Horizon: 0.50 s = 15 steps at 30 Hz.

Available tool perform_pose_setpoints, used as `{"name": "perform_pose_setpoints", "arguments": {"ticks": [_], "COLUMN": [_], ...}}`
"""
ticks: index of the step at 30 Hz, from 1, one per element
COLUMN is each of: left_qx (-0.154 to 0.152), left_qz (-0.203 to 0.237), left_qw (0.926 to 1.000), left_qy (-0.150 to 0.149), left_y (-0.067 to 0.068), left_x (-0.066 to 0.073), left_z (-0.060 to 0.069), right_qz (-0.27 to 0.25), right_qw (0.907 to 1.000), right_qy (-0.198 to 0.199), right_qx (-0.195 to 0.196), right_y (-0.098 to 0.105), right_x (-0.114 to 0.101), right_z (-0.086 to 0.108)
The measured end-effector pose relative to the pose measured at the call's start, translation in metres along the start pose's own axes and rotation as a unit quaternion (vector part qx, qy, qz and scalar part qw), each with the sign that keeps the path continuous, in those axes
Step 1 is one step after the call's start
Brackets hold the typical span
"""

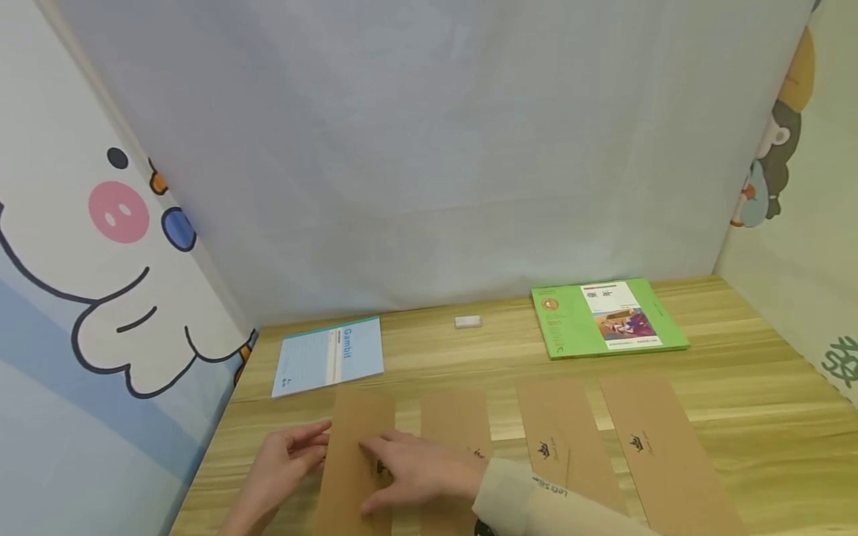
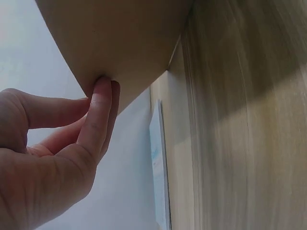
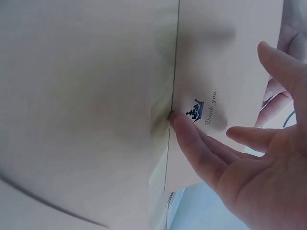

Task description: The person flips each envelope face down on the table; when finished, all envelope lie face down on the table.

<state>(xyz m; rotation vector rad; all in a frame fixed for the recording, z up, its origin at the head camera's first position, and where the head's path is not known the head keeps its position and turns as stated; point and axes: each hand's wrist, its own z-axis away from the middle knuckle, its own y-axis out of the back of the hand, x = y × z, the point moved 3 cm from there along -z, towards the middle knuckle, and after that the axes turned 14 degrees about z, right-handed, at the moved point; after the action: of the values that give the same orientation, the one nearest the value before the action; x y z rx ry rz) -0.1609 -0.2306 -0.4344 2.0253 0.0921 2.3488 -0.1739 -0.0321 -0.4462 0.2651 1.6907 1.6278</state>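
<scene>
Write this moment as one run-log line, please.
left hand: touching leftmost brown paper piece | right hand: touching same piece | three similar pieces: on table

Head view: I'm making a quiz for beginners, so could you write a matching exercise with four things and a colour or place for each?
Things:
1. Notepad
2. Small block
3. Book
4. Leftmost paper piece

Descriptions:
A. Green around a white panel
B. Brown, touched by the left hand and the right hand
C. Light blue with a teal edge
D. White, between notepad and book

Pairs: 1-C, 2-D, 3-A, 4-B
</scene>
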Motion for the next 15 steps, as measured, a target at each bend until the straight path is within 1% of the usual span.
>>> {"name": "perform_pose_setpoints", "arguments": {"ticks": [2,4,7,11,14,15], "left_qx": [-0.010,-0.027,-0.067,-0.109,-0.127,-0.135], "left_qz": [0.011,0.025,0.040,0.046,0.053,0.057], "left_qw": [0.9999,0.9993,0.9970,0.9927,0.9900,0.9888], "left_qy": [0.003,0.004,0.004,0.018,0.029,0.031], "left_y": [0.0003,0.0007,0.0004,-0.0016,-0.0038,-0.0049], "left_x": [-0.0007,-0.0017,-0.0037,-0.0060,-0.0081,-0.0090], "left_z": [-0.0007,-0.0014,-0.0031,-0.0045,-0.0046,-0.0046], "right_qz": [-0.012,-0.018,-0.031,-0.041,-0.049,-0.062], "right_qw": [0.9999,0.9998,0.9994,0.9988,0.9981,0.9972], "right_qy": [0.000,0.002,0.005,0.013,0.024,0.029], "right_qx": [-0.002,0.003,0.011,0.023,0.030,0.030], "right_y": [0.0001,0.0000,-0.0001,0.0008,0.0016,0.0020], "right_x": [-0.0009,-0.0016,-0.0023,-0.0037,-0.0042,-0.0043], "right_z": [-0.0002,-0.0005,-0.0009,-0.0014,-0.0016,-0.0016]}}
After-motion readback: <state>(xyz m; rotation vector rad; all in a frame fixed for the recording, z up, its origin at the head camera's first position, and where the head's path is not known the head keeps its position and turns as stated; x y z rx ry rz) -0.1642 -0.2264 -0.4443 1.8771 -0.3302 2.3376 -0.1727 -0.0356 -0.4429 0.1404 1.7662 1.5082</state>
